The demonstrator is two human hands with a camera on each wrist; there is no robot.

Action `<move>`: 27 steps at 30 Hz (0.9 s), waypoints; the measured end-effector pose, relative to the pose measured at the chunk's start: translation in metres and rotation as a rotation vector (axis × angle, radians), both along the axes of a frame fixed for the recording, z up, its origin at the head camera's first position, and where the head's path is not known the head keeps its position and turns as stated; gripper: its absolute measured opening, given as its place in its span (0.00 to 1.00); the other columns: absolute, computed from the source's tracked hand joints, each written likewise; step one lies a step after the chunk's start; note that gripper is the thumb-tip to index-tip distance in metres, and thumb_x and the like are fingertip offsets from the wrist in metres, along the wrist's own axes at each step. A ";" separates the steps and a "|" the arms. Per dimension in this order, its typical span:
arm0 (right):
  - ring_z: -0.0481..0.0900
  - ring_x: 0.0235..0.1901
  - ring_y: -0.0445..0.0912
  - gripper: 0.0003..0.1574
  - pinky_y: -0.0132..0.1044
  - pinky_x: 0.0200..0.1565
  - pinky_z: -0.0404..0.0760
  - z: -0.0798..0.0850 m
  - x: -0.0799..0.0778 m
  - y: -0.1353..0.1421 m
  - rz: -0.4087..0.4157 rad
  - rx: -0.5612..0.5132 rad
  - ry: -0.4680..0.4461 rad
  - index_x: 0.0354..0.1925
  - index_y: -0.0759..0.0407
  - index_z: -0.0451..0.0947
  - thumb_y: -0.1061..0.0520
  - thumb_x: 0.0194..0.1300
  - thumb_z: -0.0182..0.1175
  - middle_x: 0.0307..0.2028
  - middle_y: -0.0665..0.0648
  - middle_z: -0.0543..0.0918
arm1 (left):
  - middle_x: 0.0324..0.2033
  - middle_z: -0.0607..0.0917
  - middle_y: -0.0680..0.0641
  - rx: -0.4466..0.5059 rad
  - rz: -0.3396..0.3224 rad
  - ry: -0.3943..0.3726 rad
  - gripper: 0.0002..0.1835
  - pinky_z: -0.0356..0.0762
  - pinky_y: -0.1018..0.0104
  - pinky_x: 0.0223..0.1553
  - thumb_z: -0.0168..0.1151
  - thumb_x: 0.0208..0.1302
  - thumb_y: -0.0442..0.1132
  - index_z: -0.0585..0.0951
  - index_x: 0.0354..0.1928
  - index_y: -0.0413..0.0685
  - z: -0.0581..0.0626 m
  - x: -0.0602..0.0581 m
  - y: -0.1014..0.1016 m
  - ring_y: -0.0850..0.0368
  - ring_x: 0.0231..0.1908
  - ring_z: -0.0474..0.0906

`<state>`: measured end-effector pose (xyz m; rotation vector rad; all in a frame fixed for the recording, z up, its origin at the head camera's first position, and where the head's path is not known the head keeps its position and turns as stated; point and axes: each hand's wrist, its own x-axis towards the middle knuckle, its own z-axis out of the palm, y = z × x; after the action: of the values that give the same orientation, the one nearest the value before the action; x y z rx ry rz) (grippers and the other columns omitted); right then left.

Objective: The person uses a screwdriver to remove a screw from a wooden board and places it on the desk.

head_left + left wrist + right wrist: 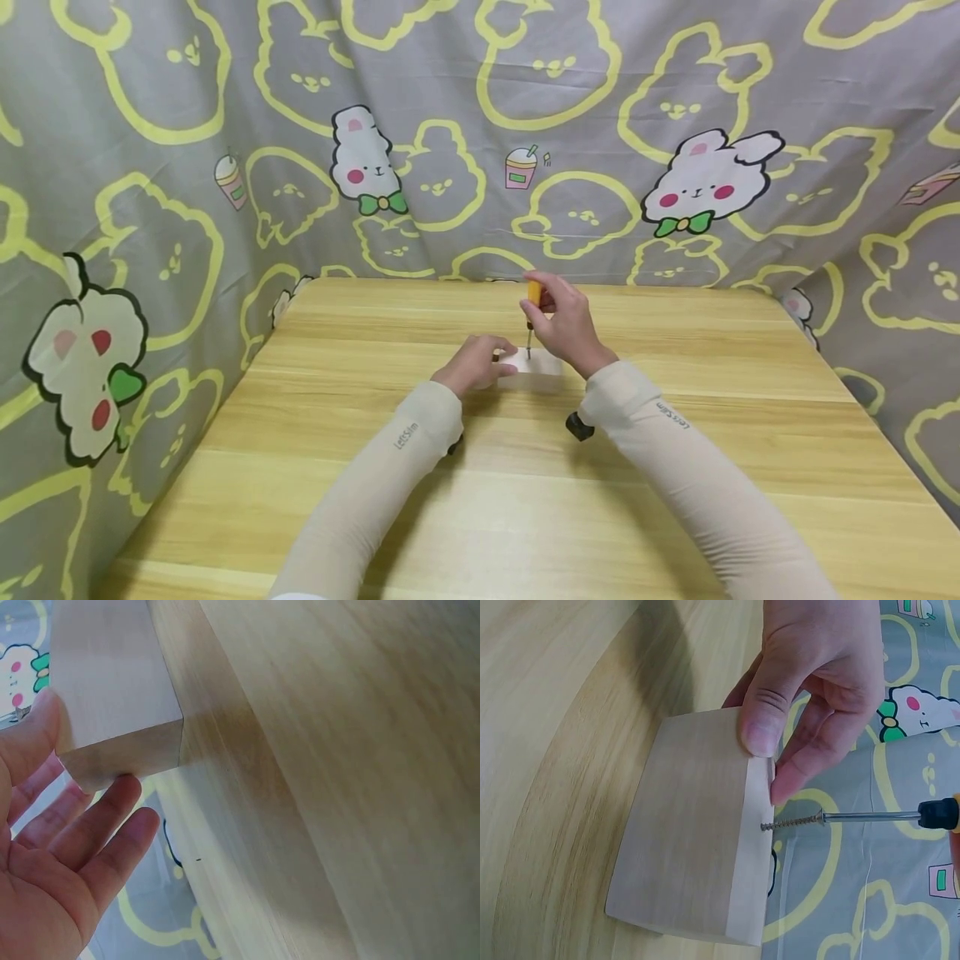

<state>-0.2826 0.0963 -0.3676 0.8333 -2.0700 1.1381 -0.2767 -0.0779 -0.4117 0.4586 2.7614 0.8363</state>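
A pale wooden block (542, 377) stands on the table, its narrow face up. My left hand (474, 364) grips the block's left end, with the thumb on the near side and fingertips against the end and far side. My right hand (564, 323) holds a screwdriver (533, 293) with a yellow handle, kept roughly upright above the block. In the right wrist view the screwdriver's shaft (870, 817) meets the head of a screw (795, 822). The screw's point is at the block's narrow face, and most of its thread shows outside the wood.
The wood-grain table (495, 517) spreads around the block on all sides. A grey curtain (465, 233) with yellow outlines and cartoon animals hangs behind the table and along both sides. A dark wrist device (580, 426) sits under the right forearm.
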 end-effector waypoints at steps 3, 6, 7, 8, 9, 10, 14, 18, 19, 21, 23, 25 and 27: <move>0.82 0.30 0.51 0.24 0.40 0.33 0.85 0.001 0.001 0.001 0.012 -0.007 -0.012 0.57 0.66 0.74 0.70 0.62 0.62 0.36 0.64 0.79 | 0.59 0.79 0.49 0.006 -0.002 0.002 0.21 0.71 0.57 0.60 0.66 0.64 0.46 0.81 0.58 0.50 0.000 0.000 0.000 0.52 0.57 0.74; 0.83 0.32 0.52 0.24 0.41 0.33 0.85 0.001 0.001 0.002 0.024 -0.017 -0.032 0.58 0.67 0.73 0.70 0.63 0.60 0.38 0.64 0.80 | 0.59 0.78 0.49 0.008 -0.001 -0.004 0.21 0.71 0.57 0.59 0.66 0.64 0.46 0.81 0.58 0.51 0.000 0.000 0.000 0.52 0.57 0.75; 0.83 0.33 0.52 0.24 0.42 0.34 0.85 0.001 0.001 0.003 0.025 -0.018 -0.034 0.58 0.67 0.73 0.70 0.63 0.60 0.38 0.64 0.80 | 0.60 0.78 0.49 0.009 -0.001 -0.005 0.21 0.71 0.58 0.59 0.66 0.64 0.46 0.81 0.58 0.51 0.000 0.000 0.000 0.52 0.57 0.75; 0.83 0.33 0.53 0.24 0.43 0.34 0.85 0.001 0.000 0.003 0.028 -0.019 -0.038 0.58 0.66 0.73 0.70 0.63 0.59 0.38 0.65 0.80 | 0.60 0.78 0.49 0.012 -0.003 -0.006 0.21 0.72 0.58 0.59 0.66 0.64 0.46 0.80 0.58 0.50 0.000 0.001 0.000 0.52 0.56 0.75; 0.82 0.34 0.53 0.24 0.43 0.35 0.85 0.001 0.000 0.003 0.024 -0.016 -0.039 0.59 0.66 0.73 0.69 0.63 0.60 0.38 0.65 0.79 | 0.60 0.78 0.49 0.014 -0.003 -0.007 0.21 0.72 0.58 0.59 0.66 0.64 0.46 0.80 0.58 0.50 0.000 0.001 0.000 0.52 0.56 0.75; 0.81 0.34 0.53 0.25 0.43 0.35 0.85 0.000 0.000 0.004 0.018 -0.012 -0.037 0.59 0.66 0.73 0.68 0.63 0.61 0.38 0.64 0.78 | 0.60 0.78 0.49 0.017 -0.004 -0.008 0.21 0.72 0.58 0.58 0.66 0.64 0.46 0.80 0.58 0.50 0.001 0.001 0.000 0.51 0.56 0.76; 0.79 0.33 0.52 0.27 0.42 0.35 0.84 0.000 0.000 0.005 -0.019 0.021 -0.009 0.59 0.64 0.74 0.67 0.61 0.65 0.37 0.64 0.75 | 0.60 0.78 0.48 0.027 -0.007 -0.007 0.21 0.72 0.57 0.59 0.66 0.64 0.46 0.80 0.58 0.49 0.001 0.001 -0.001 0.51 0.56 0.76; 0.80 0.31 0.51 0.26 0.40 0.34 0.84 0.001 0.000 0.004 -0.026 0.028 0.003 0.59 0.65 0.74 0.68 0.61 0.65 0.36 0.64 0.76 | 0.60 0.78 0.48 0.022 -0.008 0.002 0.21 0.71 0.57 0.60 0.66 0.64 0.45 0.80 0.58 0.49 0.001 0.001 -0.001 0.51 0.57 0.75; 0.80 0.32 0.51 0.26 0.40 0.35 0.84 0.001 0.000 0.004 -0.021 0.028 0.000 0.59 0.65 0.74 0.68 0.62 0.64 0.36 0.64 0.76 | 0.60 0.78 0.48 0.019 -0.007 0.003 0.21 0.71 0.57 0.60 0.65 0.64 0.45 0.80 0.58 0.49 0.001 0.001 -0.001 0.51 0.58 0.75; 0.80 0.32 0.51 0.26 0.39 0.36 0.84 0.002 0.000 0.004 -0.009 0.032 -0.009 0.59 0.65 0.74 0.69 0.62 0.63 0.35 0.63 0.76 | 0.59 0.78 0.48 0.010 -0.006 0.005 0.21 0.70 0.57 0.60 0.65 0.64 0.46 0.81 0.58 0.49 0.002 0.001 -0.001 0.51 0.58 0.74; 0.80 0.33 0.52 0.26 0.40 0.36 0.85 0.002 0.000 0.005 0.001 0.039 -0.020 0.60 0.65 0.73 0.69 0.63 0.62 0.34 0.63 0.76 | 0.59 0.78 0.49 0.000 -0.007 0.005 0.21 0.70 0.57 0.61 0.65 0.64 0.46 0.81 0.58 0.50 0.002 0.001 -0.001 0.51 0.59 0.74; 0.81 0.33 0.52 0.27 0.41 0.37 0.85 0.003 0.000 0.005 0.009 0.043 -0.031 0.60 0.65 0.73 0.69 0.63 0.62 0.34 0.62 0.76 | 0.60 0.78 0.49 -0.008 -0.009 0.004 0.21 0.69 0.57 0.61 0.65 0.64 0.46 0.81 0.58 0.50 0.002 0.001 0.000 0.51 0.59 0.73; 0.81 0.33 0.52 0.27 0.42 0.37 0.85 0.003 0.000 0.006 0.015 0.044 -0.038 0.60 0.65 0.73 0.69 0.62 0.62 0.34 0.62 0.77 | 0.60 0.78 0.49 -0.010 -0.010 0.002 0.21 0.69 0.57 0.61 0.65 0.64 0.46 0.80 0.58 0.50 0.002 0.001 0.000 0.51 0.59 0.73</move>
<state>-0.2826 0.1020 -0.3647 0.8553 -2.1301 1.1280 -0.2755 -0.0778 -0.4098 0.4711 2.7618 0.8200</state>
